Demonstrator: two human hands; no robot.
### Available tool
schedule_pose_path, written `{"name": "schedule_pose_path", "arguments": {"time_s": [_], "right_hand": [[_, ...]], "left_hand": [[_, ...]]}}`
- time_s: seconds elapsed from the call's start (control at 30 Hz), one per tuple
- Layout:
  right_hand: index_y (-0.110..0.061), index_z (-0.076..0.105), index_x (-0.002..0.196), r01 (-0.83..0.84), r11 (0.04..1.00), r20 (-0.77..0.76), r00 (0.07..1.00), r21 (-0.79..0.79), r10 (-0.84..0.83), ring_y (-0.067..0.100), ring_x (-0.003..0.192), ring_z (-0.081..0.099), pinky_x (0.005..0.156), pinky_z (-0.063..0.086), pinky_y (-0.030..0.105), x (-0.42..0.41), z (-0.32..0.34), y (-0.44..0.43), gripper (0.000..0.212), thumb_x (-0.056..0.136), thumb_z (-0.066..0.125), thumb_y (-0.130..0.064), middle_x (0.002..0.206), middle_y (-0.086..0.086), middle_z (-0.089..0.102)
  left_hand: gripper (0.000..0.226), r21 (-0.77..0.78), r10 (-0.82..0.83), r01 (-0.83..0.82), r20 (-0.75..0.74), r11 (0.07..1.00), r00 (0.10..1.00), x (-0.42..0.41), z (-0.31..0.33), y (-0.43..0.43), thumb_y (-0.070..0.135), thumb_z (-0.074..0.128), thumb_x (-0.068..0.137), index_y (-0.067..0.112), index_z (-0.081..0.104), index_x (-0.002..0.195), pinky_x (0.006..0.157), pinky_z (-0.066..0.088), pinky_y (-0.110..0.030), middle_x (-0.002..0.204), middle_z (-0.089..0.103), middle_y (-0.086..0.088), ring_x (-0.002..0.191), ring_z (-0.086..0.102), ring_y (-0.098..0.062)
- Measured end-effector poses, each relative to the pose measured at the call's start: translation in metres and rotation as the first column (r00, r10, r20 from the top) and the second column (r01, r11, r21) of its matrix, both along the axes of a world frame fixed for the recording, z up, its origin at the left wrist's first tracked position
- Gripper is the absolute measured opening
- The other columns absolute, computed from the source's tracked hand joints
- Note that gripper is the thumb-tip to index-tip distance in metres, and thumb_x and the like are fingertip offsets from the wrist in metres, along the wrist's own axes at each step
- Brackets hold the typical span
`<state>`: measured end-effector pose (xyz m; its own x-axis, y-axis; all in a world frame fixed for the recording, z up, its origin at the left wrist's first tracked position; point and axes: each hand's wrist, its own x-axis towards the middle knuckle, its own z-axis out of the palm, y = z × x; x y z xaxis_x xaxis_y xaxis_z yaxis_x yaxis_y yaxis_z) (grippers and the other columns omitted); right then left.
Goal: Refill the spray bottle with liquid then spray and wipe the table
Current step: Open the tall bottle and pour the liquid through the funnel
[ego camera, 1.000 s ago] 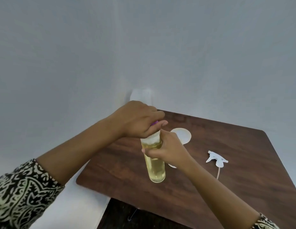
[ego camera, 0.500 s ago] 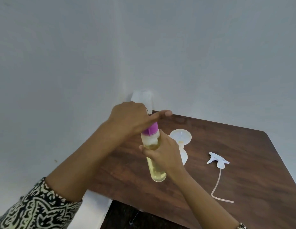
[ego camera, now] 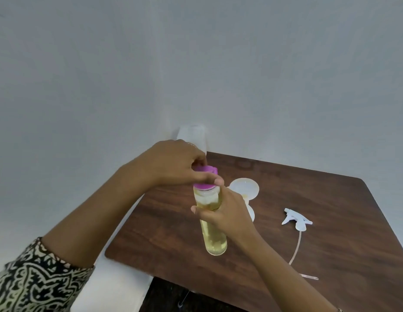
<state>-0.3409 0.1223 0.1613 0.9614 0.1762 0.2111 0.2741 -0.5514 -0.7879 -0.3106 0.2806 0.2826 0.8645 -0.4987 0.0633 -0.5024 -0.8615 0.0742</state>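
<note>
Purple cap (ego camera: 207,169) is pinched by the curled thumb and fingers of the left hand (ego camera: 173,164), while the right hand (ego camera: 223,212) is wrapped round the upper body of the clear bottle of yellow liquid (ego camera: 215,242), upright on the table (ego camera: 331,199). It should be turned with the base pressed down, the bottle being nearly full; the funnel (ego camera: 244,188) stands at one o'clock, the spray head (ego camera: 297,220) at three. No writing can be read.
</note>
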Motion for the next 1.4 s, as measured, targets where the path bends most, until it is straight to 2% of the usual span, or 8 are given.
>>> {"name": "schedule_pose_path", "arguments": {"time_s": [0.13,0.27,0.5,0.73,0.97,1.1,1.23,1.4], "right_hand": [[-0.030,0.058,0.094,0.010,1.000,-0.009,1.000,0.015,-0.010,-0.001,0.074,0.061,0.062,0.044,0.015,0.004,-0.002,-0.001,0.039,0.065,0.077,-0.048,0.080,-0.014,0.065],[-0.033,0.060,0.099,-0.015,0.999,-0.007,1.000,0.040,0.015,-0.005,0.078,0.063,0.065,0.041,0.009,0.005,-0.003,-0.002,0.041,0.065,0.077,-0.048,0.085,-0.017,0.068],[-0.028,0.057,0.090,0.002,0.999,-0.038,0.999,0.036,-0.001,0.000,0.072,0.060,0.062,0.041,0.014,0.007,-0.006,0.001,0.035,0.067,0.079,-0.042,0.077,-0.013,0.063],[-0.034,0.058,0.092,0.000,0.998,-0.019,1.000,0.059,0.001,0.000,0.077,0.064,0.070,0.050,0.021,0.011,-0.004,0.005,0.039,0.061,0.076,-0.049,0.081,-0.016,0.067],[-0.026,0.060,0.093,0.023,0.999,-0.046,0.999,0.029,-0.021,0.005,0.076,0.062,0.069,0.051,0.028,0.010,-0.007,0.008,0.038,0.065,0.079,-0.043,0.077,-0.012,0.064],[-0.028,0.059,0.089,0.024,0.999,-0.051,0.998,0.040,-0.022,0.003,0.074,0.062,0.066,0.049,0.023,0.009,-0.009,0.007,0.037,0.063,0.078,-0.046,0.076,-0.013,0.065],[-0.039,0.058,0.088,-0.003,0.999,-0.029,1.000,0.033,0.004,-0.003,0.075,0.062,0.065,0.042,0.014,0.008,-0.006,0.005,0.033,0.064,0.079,-0.044,0.078,-0.018,0.065],[-0.038,0.051,0.080,0.009,1.000,-0.037,0.999,0.024,-0.008,-0.003,0.069,0.059,0.059,0.037,0.009,0.005,-0.008,0.003,0.034,0.065,0.081,-0.040,0.070,-0.018,0.060]], "left_hand": [[0.065,-0.220,-0.264,0.222,-0.183,0.950,0.947,-0.002,0.003,0.006,0.058,0.056,0.083,0.040,0.035,0.141,0.099,0.035,-0.012,0.147,0.037,0.015,0.130,0.036,0.002],[0.050,-0.219,-0.399,0.346,-0.282,0.912,0.873,0.006,0.003,0.011,0.020,0.071,0.085,0.029,0.050,0.129,0.089,0.037,-0.001,0.134,0.051,0.011,0.113,0.046,0.010],[0.086,0.008,-0.033,0.032,0.046,0.999,0.998,0.008,0.000,0.008,0.085,0.015,0.067,0.035,0.055,0.124,0.079,0.044,-0.020,0.117,0.063,0.012,0.102,0.057,-0.006],[0.055,-0.188,-0.409,0.368,-0.280,0.911,0.868,0.012,0.001,0.013,0.010,0.068,0.085,0.037,0.048,0.128,0.092,0.042,-0.009,0.133,0.049,0.010,0.115,0.044,0.006],[0.064,0.049,-0.181,0.182,-0.011,0.982,0.983,0.013,-0.002,0.007,0.068,0.048,0.084,0.035,0.043,0.138,0.082,0.045,-0.015,0.127,0.058,0.012,0.102,0.054,-0.004],[0.067,-0.226,-0.408,0.360,-0.221,0.905,0.886,0.009,0.007,0.012,0.038,0.064,0.087,0.035,0.029,0.145,0.101,0.035,-0.009,0.150,0.036,0.011,0.130,0.038,-0.002],[0.056,-0.126,-0.424,0.405,-0.307,0.906,0.852,0.015,0.006,0.013,0.011,0.069,0.084,0.029,0.049,0.134,0.088,0.036,-0.001,0.134,0.050,0.009,0.117,0.045,-0.002],[0.068,-0.063,-0.278,0.271,-0.193,0.961,0.941,0.018,-0.001,0.004,0.050,0.071,0.077,0.030,0.045,0.137,0.085,0.044,-0.013,0.124,0.056,0.013,0.109,0.057,-0.007]]}}
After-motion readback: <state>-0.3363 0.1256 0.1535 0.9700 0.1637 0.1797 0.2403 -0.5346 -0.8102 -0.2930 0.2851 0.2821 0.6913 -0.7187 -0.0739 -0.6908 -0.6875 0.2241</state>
